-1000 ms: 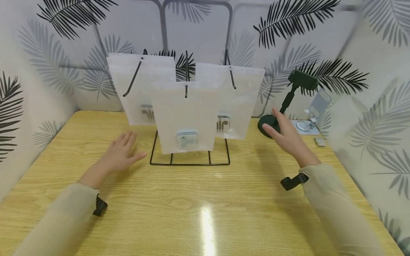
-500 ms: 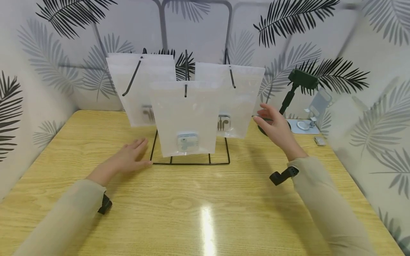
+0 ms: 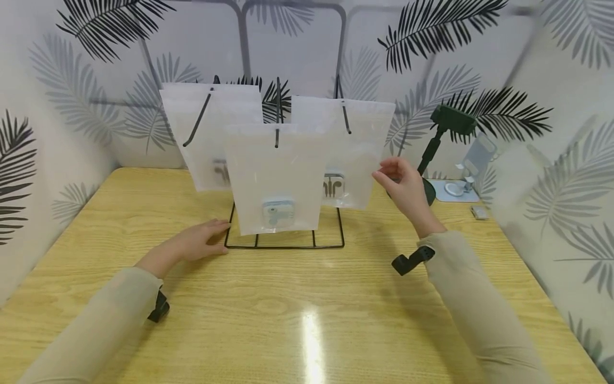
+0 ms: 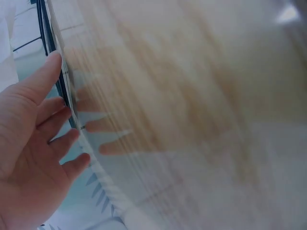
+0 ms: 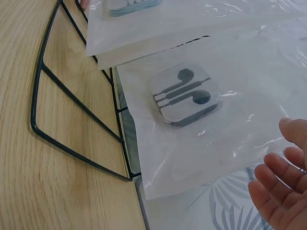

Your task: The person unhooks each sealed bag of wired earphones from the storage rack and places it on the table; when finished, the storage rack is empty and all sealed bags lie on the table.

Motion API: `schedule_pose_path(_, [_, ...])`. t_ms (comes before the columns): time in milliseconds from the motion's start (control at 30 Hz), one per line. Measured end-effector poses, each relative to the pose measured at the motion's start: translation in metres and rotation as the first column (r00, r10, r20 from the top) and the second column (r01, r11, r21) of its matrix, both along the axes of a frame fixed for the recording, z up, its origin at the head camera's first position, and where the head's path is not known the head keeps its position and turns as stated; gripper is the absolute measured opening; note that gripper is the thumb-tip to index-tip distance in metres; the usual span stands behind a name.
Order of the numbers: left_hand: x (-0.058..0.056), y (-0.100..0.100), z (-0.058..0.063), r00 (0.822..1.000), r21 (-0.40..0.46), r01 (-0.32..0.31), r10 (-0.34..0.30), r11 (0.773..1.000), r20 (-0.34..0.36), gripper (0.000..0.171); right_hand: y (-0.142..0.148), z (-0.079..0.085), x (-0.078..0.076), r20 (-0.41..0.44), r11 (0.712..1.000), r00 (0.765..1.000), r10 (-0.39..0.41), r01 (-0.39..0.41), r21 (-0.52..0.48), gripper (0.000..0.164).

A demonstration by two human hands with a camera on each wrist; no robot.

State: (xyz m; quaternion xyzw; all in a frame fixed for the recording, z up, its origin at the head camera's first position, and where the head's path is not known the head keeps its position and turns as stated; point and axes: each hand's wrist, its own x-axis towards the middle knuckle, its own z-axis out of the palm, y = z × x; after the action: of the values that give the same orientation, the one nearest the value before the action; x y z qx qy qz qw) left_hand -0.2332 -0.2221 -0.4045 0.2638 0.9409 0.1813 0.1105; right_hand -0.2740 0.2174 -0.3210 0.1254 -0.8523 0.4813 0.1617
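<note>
The fingers (image 5: 283, 170) of the right hand (image 3: 408, 189), bent and apart, are beside the right bag (image 3: 360, 149); contact I cannot tell. The left hand (image 3: 194, 244), with fingers loosely extended, is at the rack (image 3: 288, 247), maybe to steady it. Rods (image 3: 197, 120) carry the bags by their tops, so they hang above the worktop (image 3: 268, 309).

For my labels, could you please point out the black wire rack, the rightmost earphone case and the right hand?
Black wire rack (image 3: 285, 247), head view, front base bar.
Rightmost earphone case (image 5: 186, 94), right wrist view, middle of its face.
Right hand (image 3: 408, 190), head view, its middle.
</note>
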Motion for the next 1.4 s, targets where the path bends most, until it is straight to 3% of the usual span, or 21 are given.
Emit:
schedule_pose_path(267, [0.0, 0.003, 0.001, 1.0, 0.036, 0.012, -0.011, 0.999, -0.016, 0.059, -0.007, 0.004, -0.002, 0.032, 0.994, 0.999, 0.013, -0.009, -0.113, 0.024])
schedule_pose_path(633, [-0.001, 0.005, 0.002, 1.0, 0.032, -0.022, 0.022, 0.999, 0.014, 0.06, -0.01, 0.008, 0.002, 0.033, 0.991, 0.999, 0.004, 0.001, -0.135, 0.025])
schedule_pose_path(1067, [-0.002, 0.006, 0.002, 1.0, 0.031, -0.027, 0.027, 0.999, 0.012, 0.059, -0.006, 0.008, 0.006, 0.015, 0.958, 0.998, 0.067, -0.06, -0.282, 0.024])
schedule_pose_path(1400, [-0.001, 0.006, 0.001, 0.999, 0.048, -0.023, 0.022, 0.999, 0.031, 0.06, -0.004, 0.008, 0.014, -0.018, 0.966, 0.999, 0.035, -0.039, -0.257, 0.026])
